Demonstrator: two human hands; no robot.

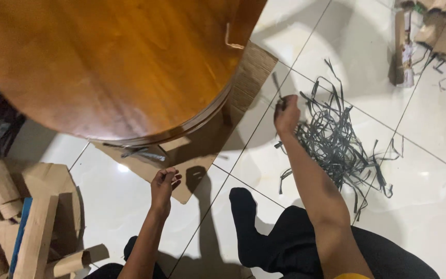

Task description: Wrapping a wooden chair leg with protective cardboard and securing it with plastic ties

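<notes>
One round wooden table [109, 67] fills the upper left of the frame, its polished brown top seen from above. Under its lower edge lies one flat sheet of cardboard [202, 155] on the white tiled floor [429, 196]. At the centre right, one loose pile of dark grey strips [336, 139] is spread over the tiles — too many and too tangled to count. More cardboard scraps [37, 217] lie at the lower left, and some others at the upper right corner.

Two hands are in view. The right hand [286, 114], in the middle of the frame, is at the left edge of the pile; its grip is closed, pinched on one dark strip [277, 89] which stands up from the fingers. The rest of the pile lies just to the right of this hand and below it.

The left hand [164, 182], lower and more to the left, is over the near edge of the cardboard sheet. Its fingers are curled together — if they hold something small, I cannot tell.
</notes>
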